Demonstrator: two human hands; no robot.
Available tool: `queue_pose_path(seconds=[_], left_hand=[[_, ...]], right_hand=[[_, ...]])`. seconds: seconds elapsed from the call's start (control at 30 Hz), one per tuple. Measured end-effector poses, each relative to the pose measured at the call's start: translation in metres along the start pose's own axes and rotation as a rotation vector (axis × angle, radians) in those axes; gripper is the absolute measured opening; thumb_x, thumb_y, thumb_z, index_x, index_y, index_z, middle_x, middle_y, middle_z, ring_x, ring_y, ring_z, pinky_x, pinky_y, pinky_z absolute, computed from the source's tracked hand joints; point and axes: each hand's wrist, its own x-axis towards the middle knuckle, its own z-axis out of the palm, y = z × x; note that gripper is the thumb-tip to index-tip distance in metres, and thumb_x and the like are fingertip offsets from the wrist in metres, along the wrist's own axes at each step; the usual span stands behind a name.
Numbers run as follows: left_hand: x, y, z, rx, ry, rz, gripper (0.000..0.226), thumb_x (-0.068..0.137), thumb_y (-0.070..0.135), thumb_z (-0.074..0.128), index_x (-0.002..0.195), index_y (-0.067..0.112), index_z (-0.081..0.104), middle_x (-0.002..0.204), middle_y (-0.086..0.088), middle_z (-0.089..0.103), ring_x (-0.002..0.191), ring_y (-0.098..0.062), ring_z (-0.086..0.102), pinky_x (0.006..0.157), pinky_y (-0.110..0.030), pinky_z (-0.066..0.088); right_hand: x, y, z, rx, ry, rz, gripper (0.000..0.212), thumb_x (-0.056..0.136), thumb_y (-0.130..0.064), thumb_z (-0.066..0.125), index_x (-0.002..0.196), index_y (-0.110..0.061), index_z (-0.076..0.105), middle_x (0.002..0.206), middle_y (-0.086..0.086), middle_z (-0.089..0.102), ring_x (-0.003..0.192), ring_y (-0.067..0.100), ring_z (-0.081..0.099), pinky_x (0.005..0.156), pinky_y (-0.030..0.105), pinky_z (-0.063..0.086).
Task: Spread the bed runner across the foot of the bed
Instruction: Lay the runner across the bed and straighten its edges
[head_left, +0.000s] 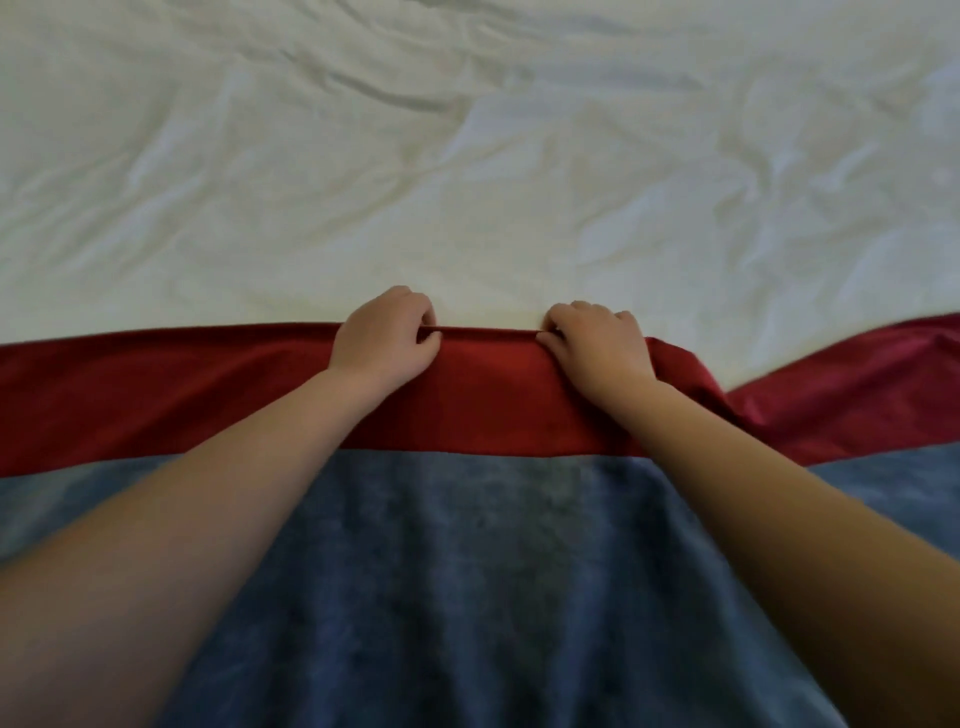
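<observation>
My left hand (383, 340) and right hand (597, 345) pinched the bed runner (488, 395) by its red far edge, apparently folded, against the wrinkled white sheet (467, 182).

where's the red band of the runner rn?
In the head view, the red band runs left to right across mid-frame, between the white sheet and the blue panel. Left hand and right hand pinch its far edge.

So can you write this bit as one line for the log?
hands: left hand, right hand pinching red band | bed runner: right side bunched | white sheet: wrinkled
</observation>
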Motion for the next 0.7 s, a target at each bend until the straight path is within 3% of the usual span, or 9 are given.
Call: queue_pose_path(seconds=[0.23, 0.37, 0.57, 0.7], left_hand=[[0.024, 0.051, 0.019, 0.024, -0.027, 0.001, 0.012, 0.091, 0.015, 0.055, 0.094, 0.010, 0.065, 0.101, -0.010, 0.060, 0.097, -0.030, 0.058, 0.081, -0.038, 0.046], [0.043, 0.055, 0.017, 0.055, 0.026, -0.071, 0.011, 0.090, 0.012, 0.056, 0.093, 0.008, 0.066, 0.104, -0.013, 0.061, 0.098, -0.034, 0.058, 0.082, -0.039, 0.046], [0.044, 0.061, 0.020, 0.054, -0.017, -0.100, 0.022, 0.082, 0.005, 0.047, 0.094, 0.009, 0.065, 0.101, -0.011, 0.060, 0.093, -0.034, 0.059, 0.078, -0.040, 0.050], [0.044, 0.079, 0.023, 0.002, -0.059, 0.003, 0.017, 0.086, 0.015, 0.051, 0.095, 0.009, 0.064, 0.100, -0.011, 0.058, 0.091, -0.031, 0.058, 0.076, -0.038, 0.049]], right_hand=[[0.001, 0.047, -0.017, -0.015, -0.051, 0.011, 0.021, 0.098, -0.033, 0.043, 0.103, -0.020, 0.059, 0.107, 0.004, 0.065, 0.103, 0.028, 0.058, 0.081, 0.037, 0.034], [0.016, 0.043, -0.022, -0.020, 0.027, 0.071, 0.020, 0.097, -0.025, 0.044, 0.105, -0.016, 0.060, 0.109, 0.007, 0.064, 0.103, 0.031, 0.057, 0.079, 0.037, 0.036], [0.009, 0.054, -0.021, 0.056, -0.082, 0.103, 0.024, 0.098, -0.035, 0.043, 0.107, -0.018, 0.057, 0.113, 0.007, 0.063, 0.106, 0.030, 0.057, 0.081, 0.037, 0.041], [0.000, 0.076, -0.032, 0.101, -0.169, 0.190, 0.024, 0.096, -0.038, 0.046, 0.105, -0.020, 0.060, 0.116, 0.006, 0.063, 0.108, 0.028, 0.057, 0.084, 0.037, 0.045]])
